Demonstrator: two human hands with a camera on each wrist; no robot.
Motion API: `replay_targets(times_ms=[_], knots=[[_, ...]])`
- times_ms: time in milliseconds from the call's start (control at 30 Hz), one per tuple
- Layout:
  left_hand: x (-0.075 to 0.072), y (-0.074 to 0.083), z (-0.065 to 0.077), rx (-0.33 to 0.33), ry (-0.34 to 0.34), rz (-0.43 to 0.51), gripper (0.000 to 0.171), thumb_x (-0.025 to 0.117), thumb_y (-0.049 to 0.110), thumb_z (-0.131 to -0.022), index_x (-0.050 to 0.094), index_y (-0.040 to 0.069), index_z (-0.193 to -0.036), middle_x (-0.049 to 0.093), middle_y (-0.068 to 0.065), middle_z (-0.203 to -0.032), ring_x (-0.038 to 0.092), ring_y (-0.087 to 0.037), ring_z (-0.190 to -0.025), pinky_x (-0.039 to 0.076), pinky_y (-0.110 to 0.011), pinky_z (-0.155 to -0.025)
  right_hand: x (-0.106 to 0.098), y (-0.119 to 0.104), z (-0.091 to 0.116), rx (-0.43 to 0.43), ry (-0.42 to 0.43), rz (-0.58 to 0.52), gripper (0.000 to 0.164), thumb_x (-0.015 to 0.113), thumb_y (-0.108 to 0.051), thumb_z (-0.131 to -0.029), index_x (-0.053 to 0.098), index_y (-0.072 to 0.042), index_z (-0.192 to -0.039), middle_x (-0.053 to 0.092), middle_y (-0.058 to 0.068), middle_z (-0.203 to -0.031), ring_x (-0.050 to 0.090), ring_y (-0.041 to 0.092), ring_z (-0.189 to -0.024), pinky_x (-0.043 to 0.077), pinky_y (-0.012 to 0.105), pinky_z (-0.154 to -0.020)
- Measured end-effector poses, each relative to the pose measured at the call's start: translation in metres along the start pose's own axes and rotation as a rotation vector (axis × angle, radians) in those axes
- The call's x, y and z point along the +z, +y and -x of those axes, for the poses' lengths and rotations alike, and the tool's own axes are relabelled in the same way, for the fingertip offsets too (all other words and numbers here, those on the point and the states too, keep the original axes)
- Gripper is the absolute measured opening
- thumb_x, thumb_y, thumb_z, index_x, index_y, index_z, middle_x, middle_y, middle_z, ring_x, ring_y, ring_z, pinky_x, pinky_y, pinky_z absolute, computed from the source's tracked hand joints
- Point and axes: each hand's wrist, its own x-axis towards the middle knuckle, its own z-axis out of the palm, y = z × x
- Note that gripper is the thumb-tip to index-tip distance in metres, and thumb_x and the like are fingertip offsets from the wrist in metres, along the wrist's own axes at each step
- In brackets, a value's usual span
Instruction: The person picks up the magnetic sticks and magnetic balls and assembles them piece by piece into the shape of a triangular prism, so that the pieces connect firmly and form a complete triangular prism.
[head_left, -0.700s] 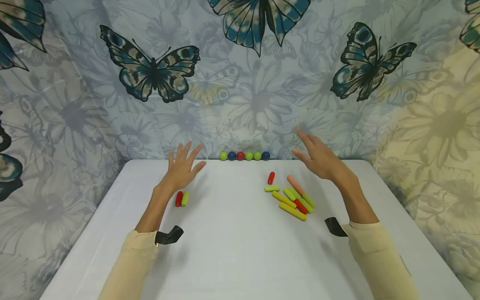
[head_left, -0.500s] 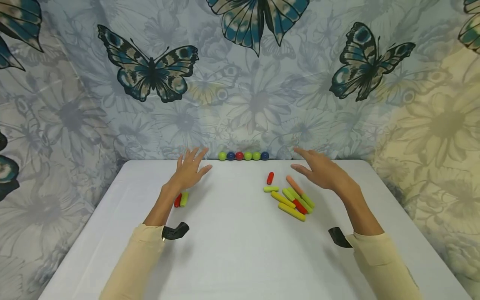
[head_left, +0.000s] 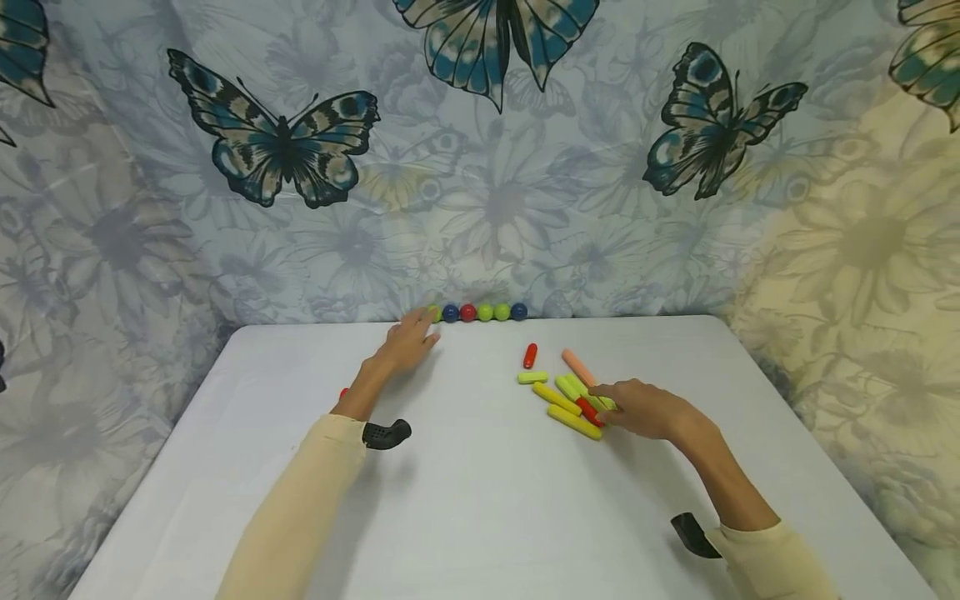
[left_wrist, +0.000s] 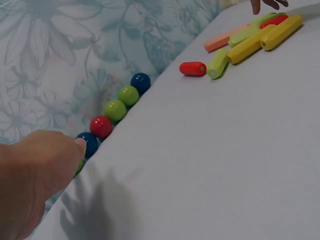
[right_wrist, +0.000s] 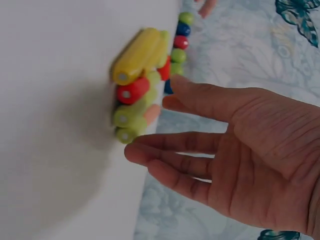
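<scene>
My left hand point(head_left: 408, 340) reaches to the left end of a row of balls, its fingers overlapping a green ball point(head_left: 437, 314) and its thumb held apart. In the left wrist view the thumb tip overlaps a blue ball point(left_wrist: 90, 146). Over the right side of a cluster of coloured sticks hovers my right hand point(head_left: 645, 407), with thumb and fingers spread and nothing gripped. Yellow sticks point(head_left: 574, 422), a red stick point(head_left: 589, 411), light green sticks point(head_left: 570, 387) and an orange stick point(head_left: 577, 367) make up the cluster. The right wrist view shows small grey dots on several stick ends.
The row, which includes a red ball point(head_left: 468, 312), lines the back edge of the white table point(head_left: 480, 500) against butterfly-patterned cloth point(head_left: 502, 200). A short red stick point(head_left: 530, 356) and a light green one point(head_left: 532, 377) lie behind the cluster. Another red stick point(head_left: 343, 392) is mostly hidden by the left forearm.
My left hand has moved right and forward to the ball row, its forearm now covering the left-hand pair of sticks. The right hand has come back and down from the far edge to the cluster.
</scene>
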Motion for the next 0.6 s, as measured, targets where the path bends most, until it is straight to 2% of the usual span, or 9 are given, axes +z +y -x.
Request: replay_targets(times_ms=[200,367,467,600], knots=[[-0.001,0.001,-0.014,-0.001,-0.066,-0.048,0.061,0.043,0.023,-0.112,0.02,0.01,-0.167,0.016,-0.022,-0.174,0.018,-0.047,-0.16,0.026,-0.071,-0.122,0.012,0.003,0.002,0.036,0.031,-0.019,0.057,0.064,-0.018,-0.103,0.046,-0.01,-0.156,0.062,0.025,-0.142,0.06,0.042,-0.128,0.051,0.064,-0.102],[0.003,-0.005,-0.017,-0.032,-0.074,-0.103,0.061,0.044,0.02,-0.111,0.021,0.009,-0.167,0.014,-0.018,-0.175,0.018,-0.043,-0.161,0.026,-0.071,-0.122,0.013,0.007,-0.005,0.04,0.099,0.04,0.051,0.062,-0.014,-0.103,0.048,-0.011,-0.153,0.066,0.024,-0.129,0.066,0.037,-0.113,0.056,0.059,-0.093],[0.007,-0.008,-0.019,-0.017,-0.025,-0.114,0.059,0.049,0.017,-0.109,0.031,0.008,-0.164,0.021,-0.018,-0.173,0.024,-0.04,-0.16,0.028,-0.071,-0.121,0.015,0.01,-0.009,0.047,0.097,0.045,0.047,0.062,-0.013,-0.103,0.054,-0.01,-0.149,0.065,0.021,-0.123,0.067,0.032,-0.104,0.058,0.054,-0.086],[0.008,-0.006,-0.024,0.025,0.079,-0.13,0.052,0.058,0.014,-0.105,0.047,0.006,-0.155,0.04,-0.019,-0.164,0.045,-0.04,-0.149,0.041,-0.067,-0.115,0.016,0.014,-0.009,0.061,0.101,0.028,0.041,0.064,-0.012,-0.102,0.061,-0.005,-0.142,0.067,0.018,-0.12,0.065,0.028,-0.101,0.058,0.052,-0.087]])
